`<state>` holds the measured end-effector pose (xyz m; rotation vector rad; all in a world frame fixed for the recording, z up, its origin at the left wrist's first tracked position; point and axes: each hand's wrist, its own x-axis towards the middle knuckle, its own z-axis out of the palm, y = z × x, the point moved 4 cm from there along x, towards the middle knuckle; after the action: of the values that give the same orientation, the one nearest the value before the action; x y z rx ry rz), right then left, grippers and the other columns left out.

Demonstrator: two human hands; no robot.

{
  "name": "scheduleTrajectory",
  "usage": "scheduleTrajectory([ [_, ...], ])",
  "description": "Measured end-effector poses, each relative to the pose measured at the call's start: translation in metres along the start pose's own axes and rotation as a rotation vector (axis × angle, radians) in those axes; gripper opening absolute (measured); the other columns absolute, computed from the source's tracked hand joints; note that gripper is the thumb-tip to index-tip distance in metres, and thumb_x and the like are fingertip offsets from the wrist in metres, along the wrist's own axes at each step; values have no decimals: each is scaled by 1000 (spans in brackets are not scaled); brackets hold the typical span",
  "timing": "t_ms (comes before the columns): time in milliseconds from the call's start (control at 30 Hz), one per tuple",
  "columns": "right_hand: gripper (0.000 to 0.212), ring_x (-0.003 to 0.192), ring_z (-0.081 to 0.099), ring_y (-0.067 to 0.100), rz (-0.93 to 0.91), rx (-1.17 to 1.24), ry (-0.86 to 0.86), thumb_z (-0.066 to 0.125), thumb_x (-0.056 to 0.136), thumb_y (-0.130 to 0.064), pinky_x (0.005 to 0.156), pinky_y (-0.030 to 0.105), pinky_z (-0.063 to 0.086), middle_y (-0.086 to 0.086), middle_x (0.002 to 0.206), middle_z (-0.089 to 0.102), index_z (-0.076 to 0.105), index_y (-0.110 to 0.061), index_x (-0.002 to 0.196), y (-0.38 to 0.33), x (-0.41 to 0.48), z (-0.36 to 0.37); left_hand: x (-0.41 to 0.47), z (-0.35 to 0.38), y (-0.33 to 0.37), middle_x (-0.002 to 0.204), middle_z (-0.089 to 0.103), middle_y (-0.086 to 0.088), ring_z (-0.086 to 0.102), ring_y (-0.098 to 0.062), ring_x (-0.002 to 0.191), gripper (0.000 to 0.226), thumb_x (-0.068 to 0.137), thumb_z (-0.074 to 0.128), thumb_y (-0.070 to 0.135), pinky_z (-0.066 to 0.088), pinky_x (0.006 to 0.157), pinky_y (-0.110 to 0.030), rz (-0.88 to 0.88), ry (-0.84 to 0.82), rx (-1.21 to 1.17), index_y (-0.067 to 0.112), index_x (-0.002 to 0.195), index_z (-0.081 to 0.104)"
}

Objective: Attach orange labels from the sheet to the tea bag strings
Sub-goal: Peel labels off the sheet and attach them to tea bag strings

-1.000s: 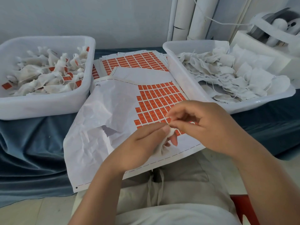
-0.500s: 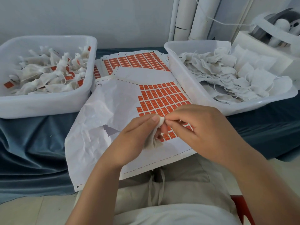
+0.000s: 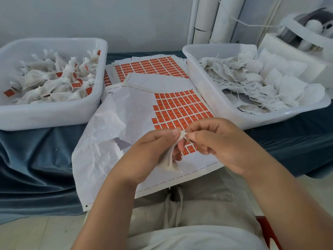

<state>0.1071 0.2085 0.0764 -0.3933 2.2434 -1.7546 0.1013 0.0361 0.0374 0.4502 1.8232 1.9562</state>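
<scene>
White tea bag (image 3: 169, 160) between pinching hands (image 3: 149, 152) (image 3: 218, 143)

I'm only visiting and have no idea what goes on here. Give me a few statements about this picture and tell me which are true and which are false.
1. The left bin holds labelled tea bags. True.
2. The bags in the right bin are labelled too. False: the plain bags there show no label.
3. The left hand and the right hand both pinch one tea bag above the label sheet. True.
4. The label sheet is full of labels. False: its left part is bare backing, and orange labels remain only on the right.
5. Spare sheets lie between the two bins. True.
</scene>
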Motion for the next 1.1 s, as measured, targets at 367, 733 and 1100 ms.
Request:
scheduleTrajectory([
  [367, 21, 63, 49, 12, 81, 90, -172, 64, 97, -23, 63, 23, 46, 0, 68, 57, 79, -21, 82, 0, -4, 0, 4, 9, -6, 64, 50, 1, 48, -13, 60, 40, 107, 51, 32, 46, 76, -34, -9, -188, -341, 16, 72, 63],
  [733, 8, 79, 66, 10, -334, -534, 259, 77, 92, -25, 66, 16, 50, -16, 79, 70, 76, -32, 88, -31, -16, 0, 7, 13, -2, 65, 51, 7, 47, -9, 61, 41, 110, 44, 32, 48, 76, -28, 33, -167, -477, 19, 76, 63],
  [1100, 15, 76, 64, 7, -403, -829, 270, 67, 96, -23, 67, 18, 47, -16, 79, 71, 81, -26, 91, -41, -21, 7, 3, 10, 5, 70, 55, 3, 52, -12, 66, 42, 109, 44, 33, 50, 74, -26, 94, -83, -301, 19, 77, 67],
])
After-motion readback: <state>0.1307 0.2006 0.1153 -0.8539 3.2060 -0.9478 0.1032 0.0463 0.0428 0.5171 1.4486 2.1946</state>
